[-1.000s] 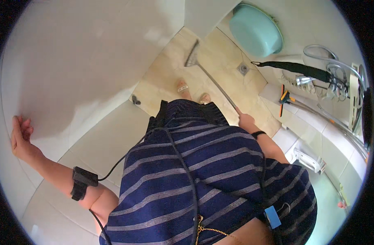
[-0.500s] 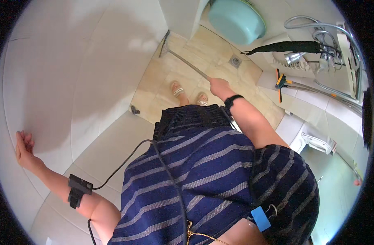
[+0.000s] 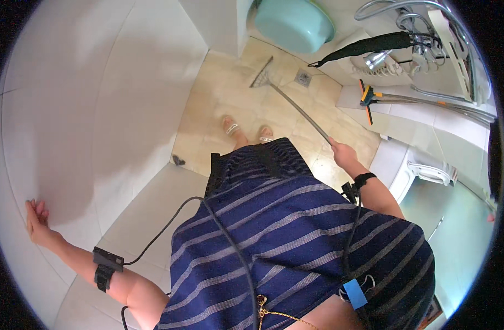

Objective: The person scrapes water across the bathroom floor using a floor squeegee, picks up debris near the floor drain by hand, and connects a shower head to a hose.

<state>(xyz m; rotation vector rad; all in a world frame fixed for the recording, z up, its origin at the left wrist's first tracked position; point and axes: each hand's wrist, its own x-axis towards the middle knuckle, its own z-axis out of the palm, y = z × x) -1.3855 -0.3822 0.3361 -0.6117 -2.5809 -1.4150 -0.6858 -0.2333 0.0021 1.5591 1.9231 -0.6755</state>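
A long-handled floor squeegee [image 3: 300,109] slants across the beige tiles, its wide grey blade [image 3: 262,73] resting on the floor. Wrapped round the upper end of its handle is my right hand [image 3: 345,155], which wears a black wrist strap. Far to the left, my left hand [image 3: 39,221] is held out against or close beside the pale wall. Its fingers are loosely bent and apart, with nothing in them. A black strapped device [image 3: 107,259] sits on my left forearm, and a cable runs from it across my striped shirt.
The floor drain [image 3: 303,78] lies right of the blade. A light blue basin [image 3: 294,25] stands in the far corner. On the right are a shower hose [image 3: 395,6], a black hanging pouch [image 3: 367,47] and an orange-and-black squeegee [image 3: 367,96]. My sandalled feet [image 3: 230,125] stand near the middle.
The squeegee blade has moved right, from the left wall's foot toward the drain. My right hand has swung right and back with the handle. My left hand stays by the wall.
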